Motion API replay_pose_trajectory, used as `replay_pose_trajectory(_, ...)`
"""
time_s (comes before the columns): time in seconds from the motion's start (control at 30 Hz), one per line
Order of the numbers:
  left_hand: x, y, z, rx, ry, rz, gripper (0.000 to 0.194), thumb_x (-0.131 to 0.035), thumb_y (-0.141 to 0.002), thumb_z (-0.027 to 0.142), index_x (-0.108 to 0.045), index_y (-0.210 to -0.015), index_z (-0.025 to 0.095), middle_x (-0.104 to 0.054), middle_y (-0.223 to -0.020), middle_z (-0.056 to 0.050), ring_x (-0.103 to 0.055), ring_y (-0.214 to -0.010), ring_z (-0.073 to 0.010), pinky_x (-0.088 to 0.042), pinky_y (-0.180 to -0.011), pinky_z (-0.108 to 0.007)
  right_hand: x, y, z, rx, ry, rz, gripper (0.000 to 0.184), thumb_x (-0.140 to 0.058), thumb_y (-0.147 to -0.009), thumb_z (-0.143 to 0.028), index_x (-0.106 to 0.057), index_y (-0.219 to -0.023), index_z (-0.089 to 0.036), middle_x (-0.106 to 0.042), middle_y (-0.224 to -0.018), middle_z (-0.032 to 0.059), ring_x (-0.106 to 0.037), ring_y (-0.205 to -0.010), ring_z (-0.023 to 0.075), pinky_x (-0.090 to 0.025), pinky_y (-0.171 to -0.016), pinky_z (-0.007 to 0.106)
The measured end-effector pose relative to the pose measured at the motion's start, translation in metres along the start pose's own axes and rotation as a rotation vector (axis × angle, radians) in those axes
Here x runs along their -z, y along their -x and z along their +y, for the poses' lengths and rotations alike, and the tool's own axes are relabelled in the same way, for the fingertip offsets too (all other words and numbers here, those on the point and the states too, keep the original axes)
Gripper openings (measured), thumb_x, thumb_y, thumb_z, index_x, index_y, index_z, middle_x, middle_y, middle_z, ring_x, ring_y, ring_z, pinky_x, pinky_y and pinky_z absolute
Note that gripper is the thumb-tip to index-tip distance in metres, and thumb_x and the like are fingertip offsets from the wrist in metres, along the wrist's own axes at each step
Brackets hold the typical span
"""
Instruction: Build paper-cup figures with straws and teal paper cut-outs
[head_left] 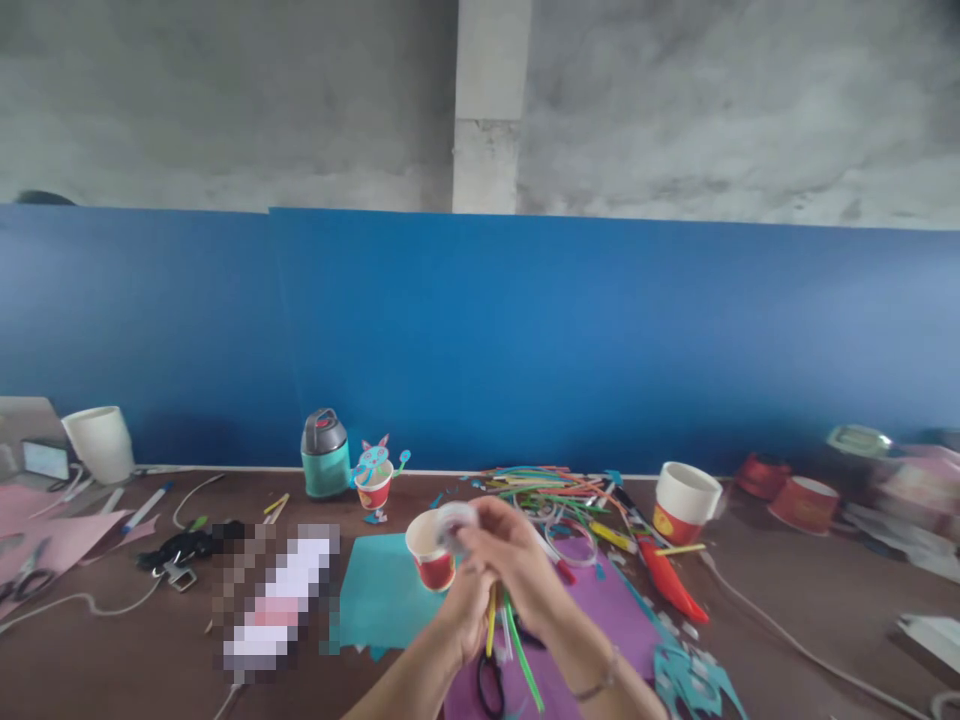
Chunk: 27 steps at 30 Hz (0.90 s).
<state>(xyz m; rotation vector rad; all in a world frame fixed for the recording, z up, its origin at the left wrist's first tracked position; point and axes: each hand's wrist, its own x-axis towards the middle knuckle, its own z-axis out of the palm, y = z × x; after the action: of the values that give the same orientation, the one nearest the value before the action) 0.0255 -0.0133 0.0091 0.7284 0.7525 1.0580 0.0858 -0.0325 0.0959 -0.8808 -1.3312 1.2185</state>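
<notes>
My right hand is closed, its fingertips gripping a roll of clear tape that is blurred by motion. Just below and against it, my left hand is closed too; what it holds is hidden behind the right fingers. Between my wrists a yellow strip and a green strip show, with a white one beside them; I cannot tell whether they are held or lying. A red and white paper cup stands just left of my hands on a teal sheet. Black-handled scissors lie beneath my wrists.
Purple paper and teal scraps lie right. Behind are a pile of coloured pipe cleaners, a yellow cutter and a handled paper cup. A decorated cup and teal bottle stand at the blue partition.
</notes>
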Motion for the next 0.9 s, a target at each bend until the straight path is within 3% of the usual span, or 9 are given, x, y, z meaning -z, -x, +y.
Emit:
replay_pose_trajectory(0.13,0.005,-0.005,0.011,0.034,-0.056,0.040,0.019,-0.062,-0.079,0.029,-0.055,-0.085,0.013,-0.067,-0.060,-0.004,-0.064,-0.054,-0.0158,-0.048,-0.061,-0.029,0.068,-0.003,0.020,-0.037,-0.151,0.352,0.029,-0.078,-0.062,-0.038,-0.060,-0.075,-0.018,-0.050,-0.054,-0.0074,-0.029,-0.041,0.0040,-0.017,-0.038,0.018)
replay_pose_trajectory(0.23,0.009,-0.004,0.014,0.081,-0.114,0.062,0.015,-0.059,-0.081,0.025,-0.055,-0.083,0.011,-0.068,-0.059,-0.007,-0.064,-0.052,-0.0162,-0.047,-0.059,-0.029,0.087,-0.003,0.047,-0.118,-0.185,0.369,0.029,-0.079,-0.058,-0.035,-0.059,-0.068,-0.017,-0.050,-0.051,-0.0066,-0.028,-0.039,0.0043,-0.016,-0.037,0.020)
replay_pose_trajectory(0.4,0.019,0.006,0.016,0.035,-0.184,0.090,0.020,-0.063,-0.080,0.031,-0.056,-0.082,0.012,-0.065,-0.056,-0.004,-0.062,-0.049,-0.0159,-0.044,-0.055,-0.027,0.079,0.006,0.068,-0.160,-0.324,0.236,0.029,-0.079,-0.058,-0.034,-0.064,-0.077,-0.017,-0.057,-0.059,-0.0030,-0.041,-0.045,0.0069,-0.030,-0.043,0.020)
replay_pose_trajectory(0.6,0.035,0.011,0.018,-0.098,-0.176,0.069,0.035,-0.070,-0.070,0.043,-0.058,-0.084,0.013,-0.065,-0.060,-0.001,-0.059,-0.050,-0.0131,-0.041,-0.052,-0.025,0.072,0.018,0.065,-0.145,-0.212,0.187,0.030,-0.078,-0.062,-0.036,-0.069,-0.085,-0.017,-0.057,-0.062,-0.0034,-0.047,-0.053,0.0089,-0.036,-0.051,0.021)
replay_pose_trajectory(0.77,0.038,0.015,0.022,-0.138,-0.152,0.066,0.043,-0.073,-0.064,0.048,-0.060,-0.082,0.012,-0.055,-0.053,0.004,-0.041,-0.040,-0.0053,-0.023,-0.042,-0.020,0.072,0.019,0.062,-0.102,-0.111,0.150,0.036,-0.079,-0.061,-0.034,-0.070,-0.091,-0.017,-0.063,-0.070,-0.0008,-0.047,-0.054,0.0099,-0.036,-0.053,0.022)
replay_pose_trajectory(0.9,0.036,0.018,0.028,-0.099,-0.128,0.087,0.042,-0.074,-0.063,0.048,-0.058,-0.080,0.013,-0.046,-0.050,0.008,-0.028,-0.037,-0.0013,-0.011,-0.042,-0.019,0.074,0.019,0.063,-0.134,-0.208,0.095,0.028,-0.077,-0.063,-0.032,-0.070,-0.087,-0.017,-0.063,-0.072,-0.0003,-0.045,-0.053,0.0080,-0.035,-0.051,0.020)
